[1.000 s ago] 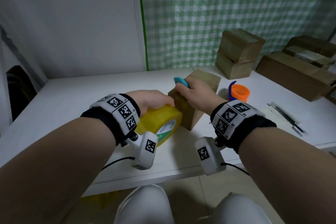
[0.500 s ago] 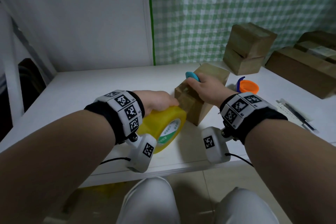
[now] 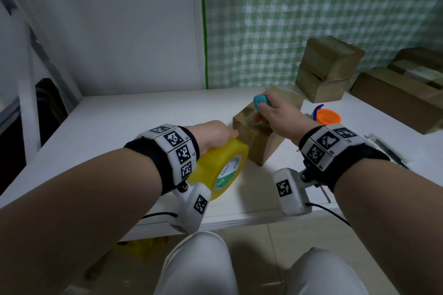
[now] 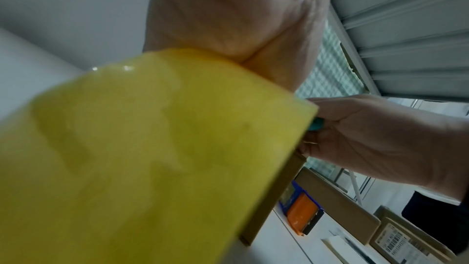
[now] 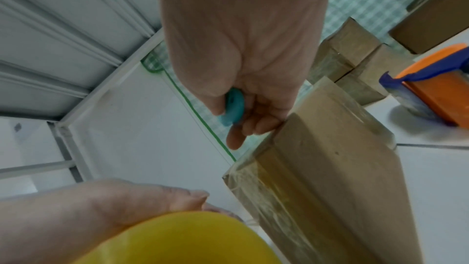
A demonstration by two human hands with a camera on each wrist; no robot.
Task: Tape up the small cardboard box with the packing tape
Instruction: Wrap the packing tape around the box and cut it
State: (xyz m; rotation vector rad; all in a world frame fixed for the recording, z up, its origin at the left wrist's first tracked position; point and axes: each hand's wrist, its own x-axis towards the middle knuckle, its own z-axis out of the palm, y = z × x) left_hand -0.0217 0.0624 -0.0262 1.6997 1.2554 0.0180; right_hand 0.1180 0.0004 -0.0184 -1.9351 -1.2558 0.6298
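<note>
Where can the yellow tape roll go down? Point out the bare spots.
The white tabletop is bare to the left of the small cardboard box, back to the wall. Right is crowded: orange-and-blue tape dispenser, stacked cardboard boxes, a long carton.

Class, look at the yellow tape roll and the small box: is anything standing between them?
Nothing visible does. The left hand holds the tape roll right beside the small box; the right hand, gripping a teal tool, rests on top.
</note>
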